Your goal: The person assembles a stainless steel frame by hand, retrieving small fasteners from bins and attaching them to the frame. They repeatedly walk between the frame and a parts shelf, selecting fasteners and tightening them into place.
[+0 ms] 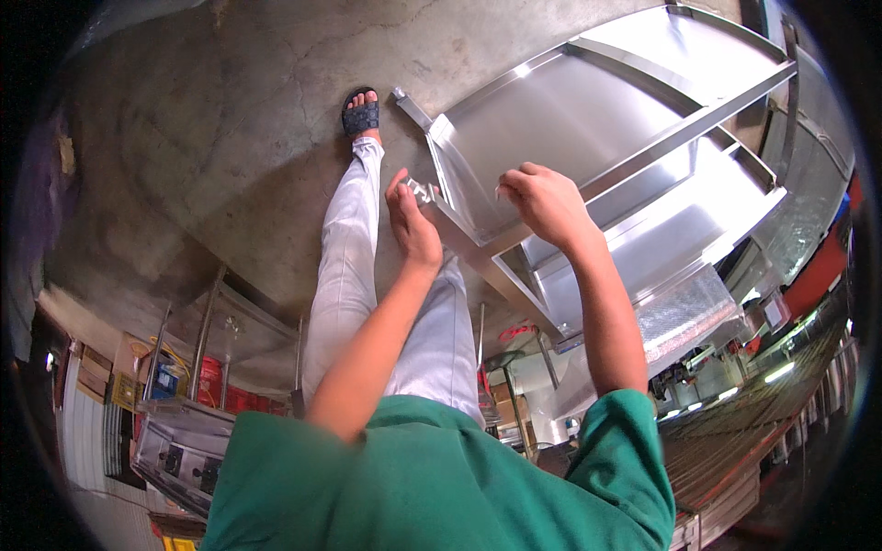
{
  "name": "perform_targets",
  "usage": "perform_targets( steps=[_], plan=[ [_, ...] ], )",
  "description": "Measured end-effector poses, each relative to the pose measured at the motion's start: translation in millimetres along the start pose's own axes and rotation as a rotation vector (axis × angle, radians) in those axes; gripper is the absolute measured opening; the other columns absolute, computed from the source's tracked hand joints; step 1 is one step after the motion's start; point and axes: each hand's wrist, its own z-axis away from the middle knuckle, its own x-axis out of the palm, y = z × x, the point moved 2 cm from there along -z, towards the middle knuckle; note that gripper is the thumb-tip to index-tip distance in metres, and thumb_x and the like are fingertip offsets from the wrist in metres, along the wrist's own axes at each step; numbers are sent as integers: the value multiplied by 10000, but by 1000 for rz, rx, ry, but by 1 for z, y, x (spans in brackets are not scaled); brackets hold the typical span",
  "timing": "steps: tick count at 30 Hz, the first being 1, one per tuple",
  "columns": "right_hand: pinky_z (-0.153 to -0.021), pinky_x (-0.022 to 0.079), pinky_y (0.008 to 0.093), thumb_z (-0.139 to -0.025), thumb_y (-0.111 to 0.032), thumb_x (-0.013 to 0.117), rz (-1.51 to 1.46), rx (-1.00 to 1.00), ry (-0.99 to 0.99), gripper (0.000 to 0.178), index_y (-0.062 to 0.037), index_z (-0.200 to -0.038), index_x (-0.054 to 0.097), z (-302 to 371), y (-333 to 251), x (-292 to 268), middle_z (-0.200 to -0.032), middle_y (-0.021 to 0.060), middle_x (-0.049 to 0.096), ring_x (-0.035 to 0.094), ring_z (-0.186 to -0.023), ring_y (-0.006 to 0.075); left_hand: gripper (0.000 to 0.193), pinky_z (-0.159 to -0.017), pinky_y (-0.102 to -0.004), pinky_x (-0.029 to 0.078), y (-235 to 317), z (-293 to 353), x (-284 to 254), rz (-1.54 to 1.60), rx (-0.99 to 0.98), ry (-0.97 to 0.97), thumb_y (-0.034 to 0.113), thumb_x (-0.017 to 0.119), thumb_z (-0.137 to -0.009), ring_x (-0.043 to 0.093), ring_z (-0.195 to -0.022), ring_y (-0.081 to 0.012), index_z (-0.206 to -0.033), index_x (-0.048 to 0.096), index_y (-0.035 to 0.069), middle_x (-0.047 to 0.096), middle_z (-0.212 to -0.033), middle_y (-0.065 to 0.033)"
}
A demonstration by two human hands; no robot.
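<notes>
A stainless steel frame, with broad shiny panels like an upturned metal table, slopes away to my right. One of its square legs reaches toward me. My left hand is closed around the end of this leg, where a small shiny metal fitting shows between the thumb and fingers. My right hand hovers over the nearest panel, apart from the left. Its fingers are curled into a pinch with a tiny pale thing at the tips, too small to name.
Another leg sticks out near my sandalled foot on the concrete floor. Bubble wrap lies beside the frame, right of my right forearm. Metal racks and red containers stand at the lower left.
</notes>
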Motion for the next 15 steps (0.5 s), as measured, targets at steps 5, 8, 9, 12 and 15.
perform_targets(
  steps=[5, 8, 9, 12, 15],
  plan=[
    [-764, 511, 457, -853, -230, 592, 32, -66, -635, 199, -85, -918, 712, -54, 9, 45, -877, 158, 689, 655, -871, 358, 594, -834, -320, 467, -3, -4, -1, -135, 62, -39, 508, 313, -1024, 564, -904, -183, -1299, 478, 8, 534, -1059, -107],
    [-800, 523, 444, -821, -196, 608, 79, -95, -876, 216, -83, -959, 730, -64, 13, 60, -941, 171, 701, 668, -923, 352, 639, -812, -307, 466, -6, -4, -4, -170, 57, -81, 542, 291, -1018, 564, -889, -170, -1273, 502, -4, 569, -1003, -95],
    [-814, 529, 437, -813, -182, 614, 78, -120, -944, 232, -84, -986, 734, -65, 14, 62, -970, 175, 705, 672, -944, 348, 651, -807, -304, 464, -7, -5, -5, -186, 56, -95, 550, 285, -1015, 563, -886, -170, -1269, 504, -8, 574, -986, -91],
    [-829, 527, 434, -813, -172, 603, -52, -144, -980, 229, -57, -961, 734, -66, 16, 61, -987, 191, 700, 673, -948, 348, 703, -784, -307, 456, -8, -7, -4, -261, 90, -91, 581, 257, -1005, 562, -864, -173, -1241, 520, -27, 598, -906, -81],
    [-800, 522, 461, -821, -233, 596, -18, -108, -903, 233, -92, -938, 741, -67, 14, 56, -897, 198, 693, 661, -894, 378, 717, -786, -322, 458, -8, -8, -2, -264, 98, -88, 588, 249, -999, 567, -835, -184, -1227, 526, -33, 611, -887, -88]
  ],
)
